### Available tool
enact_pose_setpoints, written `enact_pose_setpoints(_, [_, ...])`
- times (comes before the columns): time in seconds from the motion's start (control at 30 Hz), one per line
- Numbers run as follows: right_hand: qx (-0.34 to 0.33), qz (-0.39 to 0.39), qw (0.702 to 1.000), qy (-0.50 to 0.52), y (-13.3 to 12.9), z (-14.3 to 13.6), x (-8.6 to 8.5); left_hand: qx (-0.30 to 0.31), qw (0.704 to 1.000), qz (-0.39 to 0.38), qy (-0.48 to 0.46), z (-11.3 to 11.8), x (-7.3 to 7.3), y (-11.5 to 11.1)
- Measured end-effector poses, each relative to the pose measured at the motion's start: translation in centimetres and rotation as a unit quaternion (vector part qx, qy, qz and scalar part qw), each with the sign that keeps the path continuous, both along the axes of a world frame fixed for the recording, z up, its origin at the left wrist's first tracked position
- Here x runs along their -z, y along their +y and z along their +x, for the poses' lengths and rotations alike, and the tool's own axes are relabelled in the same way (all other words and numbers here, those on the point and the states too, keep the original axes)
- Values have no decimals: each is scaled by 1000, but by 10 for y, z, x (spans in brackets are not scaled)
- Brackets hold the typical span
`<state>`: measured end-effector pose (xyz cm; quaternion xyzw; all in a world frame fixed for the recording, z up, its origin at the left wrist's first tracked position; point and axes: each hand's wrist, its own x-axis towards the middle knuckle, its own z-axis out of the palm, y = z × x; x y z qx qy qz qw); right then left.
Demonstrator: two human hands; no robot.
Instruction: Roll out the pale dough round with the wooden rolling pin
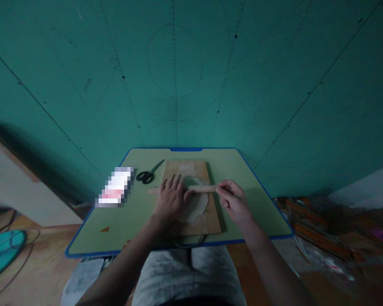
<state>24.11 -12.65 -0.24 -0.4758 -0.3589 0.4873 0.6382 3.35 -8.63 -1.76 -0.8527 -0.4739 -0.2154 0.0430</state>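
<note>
A thin wooden rolling pin (201, 188) lies crosswise over a flat, ragged-edged sheet of pale dough (199, 206). Beneath the dough is a wooden cutting board (210, 223). My left hand (172, 197) rests palm down across the pin's left part, its fingers stretched forward and apart. At the pin's right end, my right hand (234, 197) has its fingers closed on the tip, just past the board's right edge. The left hand hides part of the dough and of the pin.
Black-handled scissors (146, 176) lie left of the board on the blue-edged table (242, 221). A blurred-out white and pink item (116, 187) is farther left, with a small orange scrap (105, 229) nearer me. The green wall (191, 106) rises behind the table.
</note>
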Motion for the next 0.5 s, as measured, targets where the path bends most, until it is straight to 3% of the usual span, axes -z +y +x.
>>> enact_pose_setpoints(0.2, [-2, 3, 998, -62, 9, 2, 0, -32, 997, -25, 61, 8, -8, 18])
enact_pose_setpoints(0.5, [0, 11, 991, -132, 36, 15, -6, -67, 995, -49, 61, 22, -11, 66])
